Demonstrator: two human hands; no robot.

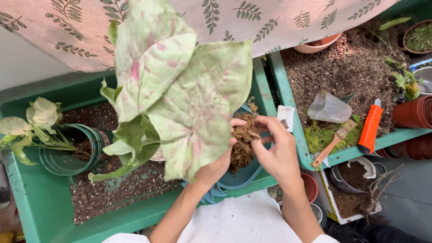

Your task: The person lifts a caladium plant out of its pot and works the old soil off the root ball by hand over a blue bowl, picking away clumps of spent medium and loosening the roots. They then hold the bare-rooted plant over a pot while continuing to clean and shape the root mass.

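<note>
The left hand (pixel 216 164) is gripping the plant (pixel 180 90) at its base, the fingers closed around the top of the root ball (pixel 243 141), though the big leaves are hiding most of that hand. The right hand (pixel 276 150) is pinching at the brown, fibrous root ball with thumb and fingertips pressed together on its right side. The plant is being held in the air above a blue pot (pixel 245 177), its pale green leaves flecked with pink and spreading up and to the left. The pot is sitting inside a green tray (pixel 40 202) that is holding dark soil. At the left of that tray a second small plant (pixel 36 123) is lying tipped in a green pot (pixel 67 150). A second tray (pixel 288 103) to the right is holding soil, a clear plastic cup (pixel 329 108), a brush (pixel 335 141) and an orange knife (pixel 370 128). Stacked terracotta pots (pixel 411 112) are standing at the far right.
</note>
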